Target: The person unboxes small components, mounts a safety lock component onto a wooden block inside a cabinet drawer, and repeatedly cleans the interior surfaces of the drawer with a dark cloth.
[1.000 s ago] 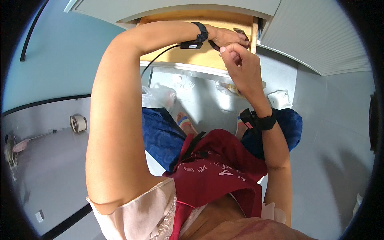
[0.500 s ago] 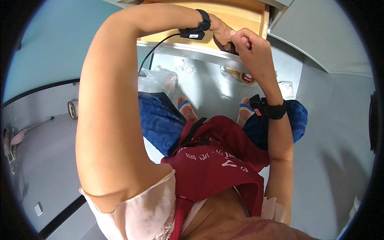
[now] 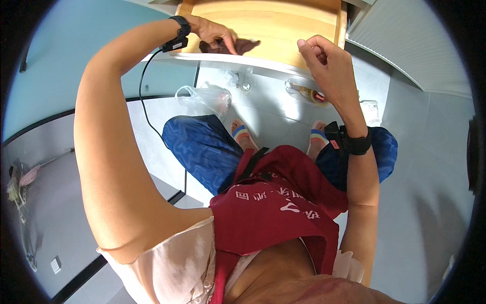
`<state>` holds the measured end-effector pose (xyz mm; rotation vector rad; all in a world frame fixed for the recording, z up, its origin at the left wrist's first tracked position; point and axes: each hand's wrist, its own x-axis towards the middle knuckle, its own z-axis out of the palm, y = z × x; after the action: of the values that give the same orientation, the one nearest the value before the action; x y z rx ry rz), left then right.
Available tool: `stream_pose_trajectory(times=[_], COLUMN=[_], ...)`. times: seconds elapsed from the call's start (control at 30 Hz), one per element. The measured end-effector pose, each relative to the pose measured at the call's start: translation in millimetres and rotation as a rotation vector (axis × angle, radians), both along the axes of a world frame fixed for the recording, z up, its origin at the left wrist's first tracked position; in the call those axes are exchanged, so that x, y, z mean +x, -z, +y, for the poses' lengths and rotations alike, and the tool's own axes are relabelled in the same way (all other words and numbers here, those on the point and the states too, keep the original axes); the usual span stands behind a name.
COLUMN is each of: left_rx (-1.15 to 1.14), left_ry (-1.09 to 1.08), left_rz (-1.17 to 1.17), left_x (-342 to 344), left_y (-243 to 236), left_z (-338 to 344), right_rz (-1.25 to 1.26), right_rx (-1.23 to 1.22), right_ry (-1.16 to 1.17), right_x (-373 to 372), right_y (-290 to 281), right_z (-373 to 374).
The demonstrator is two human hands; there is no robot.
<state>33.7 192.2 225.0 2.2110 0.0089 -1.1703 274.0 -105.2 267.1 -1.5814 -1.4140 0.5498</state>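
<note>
- Pressing down on a dark brown cloth (image 3: 245, 46), the left hand (image 3: 215, 34) sits between 11 and 12 o'clock (clock laid over the head view), inside the drawer (image 3: 283, 23)
- Left arm: shoulder near 8, sharply bent elbow near 10, forearm running across toward 12; wrist bent, back of the hand uppermost
- Left fingers: index extended and pointing down onto the cloth; others partly hidden, so cannot tell whether they grip it
- Cloth: at about 12, crumpled on the pale wood drawer bottom, close along the inner side of the front panel; one end spreads out toward 1 from the fingers
- Right hand (image 3: 326, 58): between 1 and 2, well apart from the cloth, over the drawer's front corner as seen from above; contact with the panel cannot be told
- Right fingers: curled into a loose fist, thumb raised toward 11; nothing seen in the grasp
- Right arm: rises from between 4 and 5, elbow only slightly bent, wrist under a black band (image 3: 357, 142)
- Left wrist: second black strap (image 3: 180, 25), with a black cable (image 3: 140, 91) hanging down past 10
- Floor below the drawer: clear plastic bag (image 3: 210, 99) at 11, tape roll (image 3: 319, 98) at 2
</note>
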Motion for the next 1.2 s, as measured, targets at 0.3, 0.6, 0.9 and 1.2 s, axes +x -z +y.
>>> stream_pose_trajectory(times=[0.3, 0.6, 0.9, 1.2], left_rx=[0.259, 0.409, -0.134, 0.379], left_ry=[-0.161, -0.482, -0.782, -0.013], left_rz=[0.375, 0.262, -0.182, -0.233], left_x=[-44.6, -86.7, -48.3, 13.8], left_y=[-9.6, -28.2, -65.2, 0.5], left_z=[38.7, 71.3, 34.6, 18.6], right_rz=[0.005, -0.018, -0.033, 0.001], right_rx=[0.002, 0.06, 0.065, 0.084], right_ry=[0.007, -0.006, 0.009, -0.004], right_x=[2.8, -4.2, -4.2, -9.4], right_y=[0.7, 1.9, 2.7, 4.7], right_z=[-1.5, 1.0, 3.7, 4.5])
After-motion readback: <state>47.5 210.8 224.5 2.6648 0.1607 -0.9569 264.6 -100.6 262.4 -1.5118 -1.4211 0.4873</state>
